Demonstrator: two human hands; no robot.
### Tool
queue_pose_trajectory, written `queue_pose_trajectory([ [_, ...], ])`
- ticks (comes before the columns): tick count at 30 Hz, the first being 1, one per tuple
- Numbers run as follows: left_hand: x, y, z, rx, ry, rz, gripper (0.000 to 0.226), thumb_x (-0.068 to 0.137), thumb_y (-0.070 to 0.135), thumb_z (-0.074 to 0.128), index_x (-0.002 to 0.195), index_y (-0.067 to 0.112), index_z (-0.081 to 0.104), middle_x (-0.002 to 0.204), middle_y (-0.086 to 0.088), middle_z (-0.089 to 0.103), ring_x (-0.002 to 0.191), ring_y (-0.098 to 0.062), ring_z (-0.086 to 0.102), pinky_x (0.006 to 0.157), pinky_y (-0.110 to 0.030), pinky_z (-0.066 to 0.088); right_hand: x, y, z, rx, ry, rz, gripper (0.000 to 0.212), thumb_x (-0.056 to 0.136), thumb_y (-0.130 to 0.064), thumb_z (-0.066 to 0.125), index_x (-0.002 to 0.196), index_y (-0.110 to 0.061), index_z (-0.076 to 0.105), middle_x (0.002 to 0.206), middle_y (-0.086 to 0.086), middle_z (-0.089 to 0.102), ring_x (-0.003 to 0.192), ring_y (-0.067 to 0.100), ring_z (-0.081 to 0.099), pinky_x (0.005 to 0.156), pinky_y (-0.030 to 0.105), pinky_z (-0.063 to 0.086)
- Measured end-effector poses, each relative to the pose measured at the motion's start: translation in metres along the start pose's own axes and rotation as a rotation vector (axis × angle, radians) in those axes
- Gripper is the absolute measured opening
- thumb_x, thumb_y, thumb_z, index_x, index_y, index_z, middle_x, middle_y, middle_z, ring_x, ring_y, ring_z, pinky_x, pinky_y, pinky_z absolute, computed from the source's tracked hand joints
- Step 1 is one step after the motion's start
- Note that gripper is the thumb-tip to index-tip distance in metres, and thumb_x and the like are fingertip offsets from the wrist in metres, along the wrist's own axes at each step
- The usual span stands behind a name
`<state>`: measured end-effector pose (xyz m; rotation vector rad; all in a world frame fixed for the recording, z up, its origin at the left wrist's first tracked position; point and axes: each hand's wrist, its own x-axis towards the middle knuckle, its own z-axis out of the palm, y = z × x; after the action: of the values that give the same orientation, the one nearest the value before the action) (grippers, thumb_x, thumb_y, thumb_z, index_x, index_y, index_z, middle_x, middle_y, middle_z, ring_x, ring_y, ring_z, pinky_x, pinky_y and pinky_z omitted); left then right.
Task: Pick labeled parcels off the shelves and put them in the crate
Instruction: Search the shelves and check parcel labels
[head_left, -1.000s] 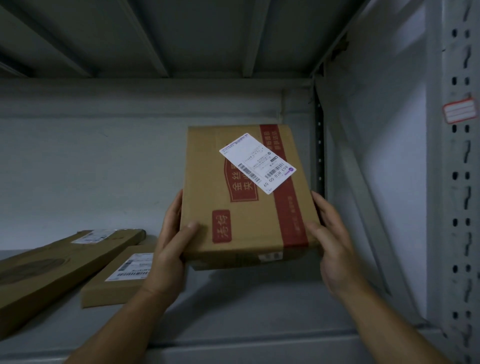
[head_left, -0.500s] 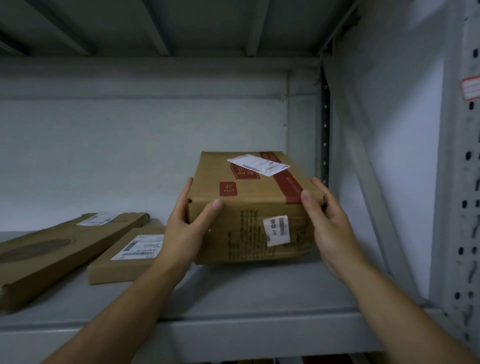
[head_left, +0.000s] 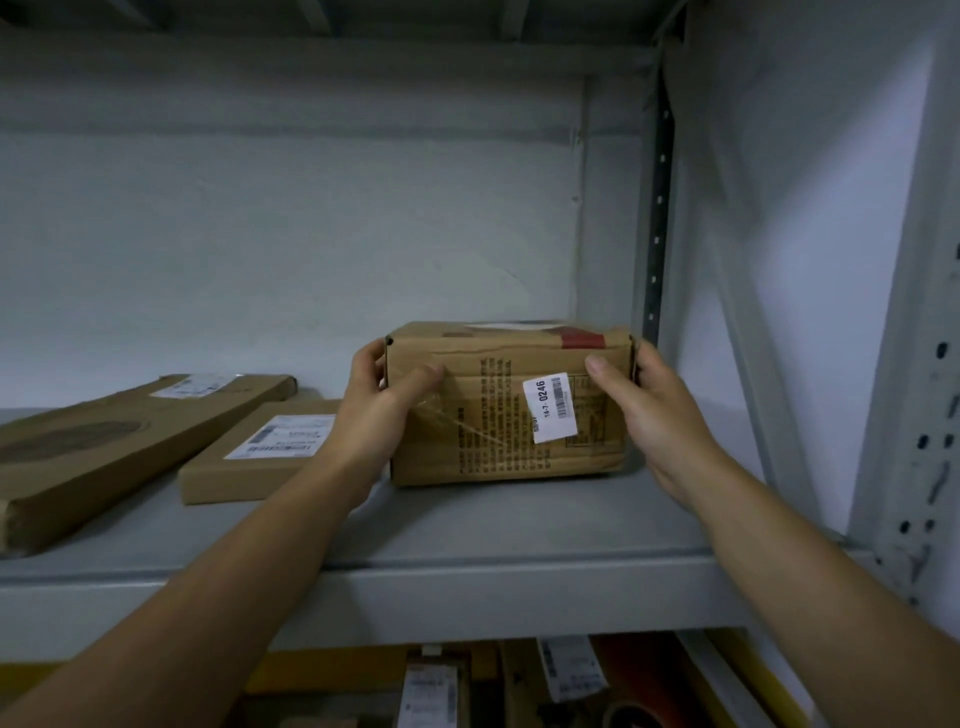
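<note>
Head view: parcel (head_left: 506, 410) gripped between left hand (head_left: 376, 415); right hand (head_left: 657, 415).

both hands (head_left: 374, 415) (head_left: 660, 415) grip parcel (head_left: 498, 415) on shelf (head_left: 467, 525).

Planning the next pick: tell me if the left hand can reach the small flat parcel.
Probably yes: the small flat parcel lies uncovered just beside the left hand, but that hand now grips the cardboard box.
</note>
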<state>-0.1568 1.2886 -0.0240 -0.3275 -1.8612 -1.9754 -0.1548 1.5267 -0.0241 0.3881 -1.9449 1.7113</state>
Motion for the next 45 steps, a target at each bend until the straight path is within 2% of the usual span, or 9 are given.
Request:
queue_pose_trajectory([
  [5, -0.003, 0.001, 0.001, 0.027, 0.001, 0.015, 0.065, 0.087, 0.030, 0.067, 0.143, 0.024, 0.035, 0.123, 0.003, 0.061, 0.105, -0.013, 0.062, 0.095, -0.039, 0.050, -0.008, -0.004, 0.000, 0.002, 0.008, 0.027, 0.030, 0.094, -0.027, 0.062, 0.124, -0.026, 0.059, 0.112, -0.009, 0.069, 0.105, 0.007, 0.064, 0.089, 0.026, 0.050],
  [8, -0.006, -0.001, 0.001, 0.080, 0.022, 0.069, 0.071, 0.083, 0.039, 0.070, 0.144, 0.026, 0.036, 0.133, 0.002, 0.056, 0.116, -0.015, 0.058, 0.104, -0.041, 0.046, -0.014, -0.004, 0.001, -0.035, 0.037, 0.029, 0.032, 0.094, -0.025, 0.062, 0.126, -0.023, 0.059, 0.113, -0.009, 0.069, 0.103, 0.004, 0.064, 0.087, 0.022, 0.050],
  [12, -0.007, 0.000, 0.003, 0.108, 0.091, 0.196, 0.059, 0.089, 0.036, 0.064, 0.143, 0.027, 0.039, 0.144, 0.004, 0.045, 0.131, -0.010, 0.043, 0.108, -0.027, 0.037, -0.029, -0.005, 0.001, -0.100, 0.049, 0.021, 0.037, 0.096, -0.023, 0.058, 0.133, -0.021, 0.053, 0.120, -0.009, 0.063, 0.102, -0.004, 0.059, 0.073, 0.008, 0.048],
  [17, -0.013, 0.006, 0.000, 0.183, 0.164, 0.408, 0.040, 0.093, 0.019, 0.054, 0.133, 0.025, 0.050, 0.135, 0.011, 0.049, 0.126, -0.002, 0.044, 0.111, -0.027, 0.035, -0.051, -0.015, -0.004, -0.196, 0.183, 0.031, 0.052, 0.096, -0.029, 0.058, 0.146, -0.019, 0.042, 0.146, -0.002, 0.049, 0.126, 0.007, 0.049, 0.107, 0.027, 0.041],
  [21, -0.034, 0.015, 0.000, 0.060, 0.100, 0.558, 0.034, 0.092, 0.007, 0.050, 0.125, 0.013, 0.056, 0.125, 0.000, 0.059, 0.118, -0.010, 0.054, 0.103, -0.033, 0.046, -0.073, -0.032, 0.000, -0.158, 0.281, -0.047, 0.041, 0.098, -0.025, 0.055, 0.139, -0.019, 0.051, 0.133, -0.007, 0.058, 0.120, 0.005, 0.055, 0.105, 0.031, 0.047],
  [26, -0.073, 0.011, -0.003, 0.077, -0.105, 0.781, 0.030, 0.092, -0.001, 0.048, 0.120, -0.001, 0.056, 0.113, -0.011, 0.061, 0.109, -0.020, 0.060, 0.093, -0.033, 0.050, -0.113, -0.049, 0.023, -0.029, 0.257, -0.172, 0.020, 0.099, -0.017, 0.054, 0.116, -0.021, 0.062, 0.108, -0.007, 0.068, 0.096, 0.005, 0.067, 0.081, 0.023, 0.054],
  [30, -0.103, 0.003, -0.009, -0.055, -0.305, 0.690, 0.028, 0.094, -0.004, 0.047, 0.121, 0.000, 0.054, 0.103, -0.016, 0.063, 0.099, -0.025, 0.063, 0.089, -0.039, 0.053, -0.143, -0.049, 0.041, -0.039, 0.177, -0.226, 0.021, 0.099, -0.010, 0.051, 0.116, -0.019, 0.060, 0.103, -0.007, 0.071, 0.089, 0.004, 0.068, 0.074, 0.020, 0.052],
  [38, -0.161, -0.030, -0.028, -0.353, -0.597, 0.198, 0.022, 0.093, 0.009, 0.047, 0.108, 0.004, 0.063, 0.088, -0.001, 0.071, 0.082, -0.014, 0.067, 0.074, -0.019, 0.051, -0.206, -0.016, 0.049, -0.052, -0.026, -0.203, 0.021, 0.094, -0.008, 0.052, 0.110, -0.015, 0.064, 0.097, -0.007, 0.073, 0.088, 0.009, 0.069, 0.077, 0.021, 0.053],
  [45, -0.194, -0.093, -0.029, -0.147, -0.676, -0.124, 0.023, 0.095, 0.009, 0.053, 0.113, 0.001, 0.066, 0.100, -0.008, 0.073, 0.094, -0.017, 0.069, 0.082, -0.021, 0.052, -0.244, 0.051, 0.033, -0.113, -0.189, 0.036, 0.025, 0.095, -0.003, 0.056, 0.105, -0.021, 0.069, 0.095, -0.007, 0.074, 0.087, 0.008, 0.070, 0.077, 0.018, 0.053],
])
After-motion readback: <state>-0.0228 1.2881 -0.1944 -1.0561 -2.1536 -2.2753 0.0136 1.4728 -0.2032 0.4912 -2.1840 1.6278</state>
